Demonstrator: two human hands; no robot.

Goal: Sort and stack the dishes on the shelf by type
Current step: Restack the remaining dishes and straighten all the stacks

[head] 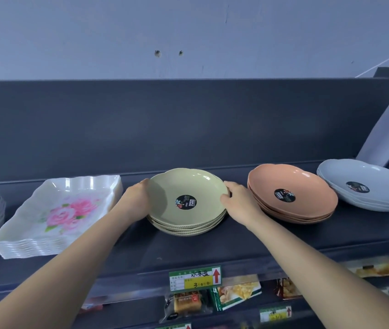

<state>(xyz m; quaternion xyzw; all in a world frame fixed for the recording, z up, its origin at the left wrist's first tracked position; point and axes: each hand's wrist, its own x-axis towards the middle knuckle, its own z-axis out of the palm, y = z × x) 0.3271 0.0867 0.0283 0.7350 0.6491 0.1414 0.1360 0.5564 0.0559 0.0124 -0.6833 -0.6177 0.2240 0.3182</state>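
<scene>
Left hand (136,198) and right hand (236,198) pressed against green stack (186,205) rims. Probably squaring it up. Fingers curled, not pinching.

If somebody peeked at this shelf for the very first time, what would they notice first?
Probably the two hands, left hand and right hand, holding the sides of the green plate stack in the middle of the dark shelf. Next, the bright colours: an orange plate stack just to its right, a pale blue-grey plate stack at the far right, and white square trays with pink roses on the left.
</scene>
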